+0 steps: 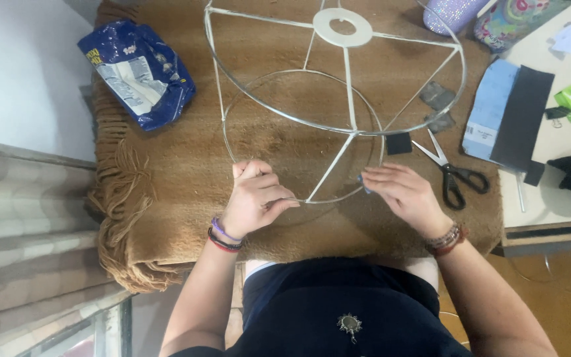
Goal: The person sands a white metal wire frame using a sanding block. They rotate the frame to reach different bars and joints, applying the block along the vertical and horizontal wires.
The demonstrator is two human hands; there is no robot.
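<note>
A white wire lampshade frame lies on a brown fringed blanket, its small ring toward me and a flat white centre disc at the far side. My left hand pinches the near ring on its left part. My right hand grips the ring on its right part, with a small blue piece at the fingertips.
Black-handled scissors lie right of my right hand. A small black square and grey scraps sit near the frame. A blue plastic bag is at the far left. Blue and black sheets lie on the white table at right.
</note>
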